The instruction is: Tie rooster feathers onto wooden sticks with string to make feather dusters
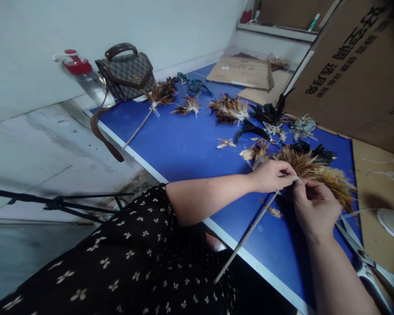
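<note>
My left hand (272, 176) and my right hand (317, 208) meet over the table, both with fingertips pinched on a thin white string (296, 178). Just below them is the upper end of a thin wooden stick (246, 238), which slants down past the table's front edge toward my lap. A fan of brown and golden feathers (330, 177) spreads out behind my fingers. The join between feathers and stick is mostly hidden by my hands. Large scissors (364, 258) lie beside my right forearm.
Feather bunches (230, 108) lie across the blue table (190, 144). A finished-looking feathered stick (138, 127) rests near a handbag (128, 72) and a water bottle (88, 78). A large cardboard box (354, 74) stands at right, near a white round object (392, 223). Tripod legs (57, 203) are at left.
</note>
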Demonstrator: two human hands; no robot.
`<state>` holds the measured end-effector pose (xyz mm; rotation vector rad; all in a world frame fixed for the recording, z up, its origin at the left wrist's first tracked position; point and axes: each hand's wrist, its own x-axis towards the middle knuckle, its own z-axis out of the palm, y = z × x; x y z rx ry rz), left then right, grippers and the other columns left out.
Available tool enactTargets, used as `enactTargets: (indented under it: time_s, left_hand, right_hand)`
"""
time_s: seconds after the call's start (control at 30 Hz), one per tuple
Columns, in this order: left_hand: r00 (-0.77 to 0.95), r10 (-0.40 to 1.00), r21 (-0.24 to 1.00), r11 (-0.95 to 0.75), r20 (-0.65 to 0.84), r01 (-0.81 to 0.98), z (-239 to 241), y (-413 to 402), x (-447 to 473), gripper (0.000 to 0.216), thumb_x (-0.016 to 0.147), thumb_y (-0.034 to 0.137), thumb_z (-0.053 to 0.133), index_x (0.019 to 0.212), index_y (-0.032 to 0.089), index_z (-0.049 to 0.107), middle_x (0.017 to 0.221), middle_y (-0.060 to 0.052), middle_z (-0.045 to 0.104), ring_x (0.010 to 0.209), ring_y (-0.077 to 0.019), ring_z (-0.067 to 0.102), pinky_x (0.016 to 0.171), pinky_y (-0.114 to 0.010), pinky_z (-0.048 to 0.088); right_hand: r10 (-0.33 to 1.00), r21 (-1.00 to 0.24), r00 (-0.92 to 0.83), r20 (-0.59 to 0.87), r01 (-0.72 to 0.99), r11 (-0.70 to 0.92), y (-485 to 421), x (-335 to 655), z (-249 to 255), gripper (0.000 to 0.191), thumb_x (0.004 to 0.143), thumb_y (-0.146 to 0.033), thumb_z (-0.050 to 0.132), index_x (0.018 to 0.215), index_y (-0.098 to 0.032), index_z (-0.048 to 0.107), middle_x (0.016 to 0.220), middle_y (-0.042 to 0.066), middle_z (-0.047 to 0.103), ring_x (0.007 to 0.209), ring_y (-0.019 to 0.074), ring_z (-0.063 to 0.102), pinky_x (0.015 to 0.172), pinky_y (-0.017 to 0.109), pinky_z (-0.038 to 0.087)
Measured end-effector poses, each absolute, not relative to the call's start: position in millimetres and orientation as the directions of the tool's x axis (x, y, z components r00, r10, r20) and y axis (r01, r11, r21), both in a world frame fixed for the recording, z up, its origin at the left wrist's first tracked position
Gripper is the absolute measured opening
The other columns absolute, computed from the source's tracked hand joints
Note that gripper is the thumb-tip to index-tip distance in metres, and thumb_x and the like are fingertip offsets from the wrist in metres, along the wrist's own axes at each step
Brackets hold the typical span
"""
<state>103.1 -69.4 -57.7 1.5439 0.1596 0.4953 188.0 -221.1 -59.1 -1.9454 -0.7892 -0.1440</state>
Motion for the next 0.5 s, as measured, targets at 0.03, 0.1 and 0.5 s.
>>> enactTargets:
  time_s: [0.03,0.1,0.5]
  left_hand:
    - [0.893,0.402,0.978,-0.043,0.205,-0.205,-57.6,-69.7,103.0,0.013,0.091,0.026,0.075,0.093,0.013,0.072,0.081,-0.001,0.069,0.072,-0.0086,0.058,0.077,-0.025,0.051]
    - [0.888,0.416,0.98,-0.049,0.197,-0.194,-58.1,-69.7,102.9,0.013,0.09,0.025,0.076,0.092,0.013,0.072,0.079,0.0,0.068,0.069,-0.0082,0.057,0.074,-0.024,0.049]
    - [0.848,0.452,0.947,-0.275,0.278,-0.164,-62.8,-66.4,106.4,0.008,0.085,0.021,0.078,0.085,0.014,0.074,0.088,-0.004,0.075,0.079,-0.0117,0.064,0.078,-0.025,0.051]
  right_hand:
    - [0.461,-0.757,0.782,0.42,0.582,-0.297,-220.8,187.3,-58.5,0.04,0.089,-0.051,0.076,0.101,-0.014,0.081,0.084,0.011,0.079,0.068,0.021,0.07,0.066,0.032,0.053]
    - [0.462,-0.757,0.777,0.429,0.588,-0.286,-220.5,186.6,-58.9,0.041,0.09,-0.052,0.076,0.103,-0.013,0.081,0.085,0.011,0.079,0.069,0.0213,0.07,0.068,0.033,0.053]
    - [0.472,-0.507,0.583,0.661,0.811,-0.293,-220.6,192.9,-65.9,0.03,0.097,-0.048,0.07,0.098,-0.019,0.078,0.088,0.007,0.075,0.074,0.0216,0.068,0.072,0.036,0.055]
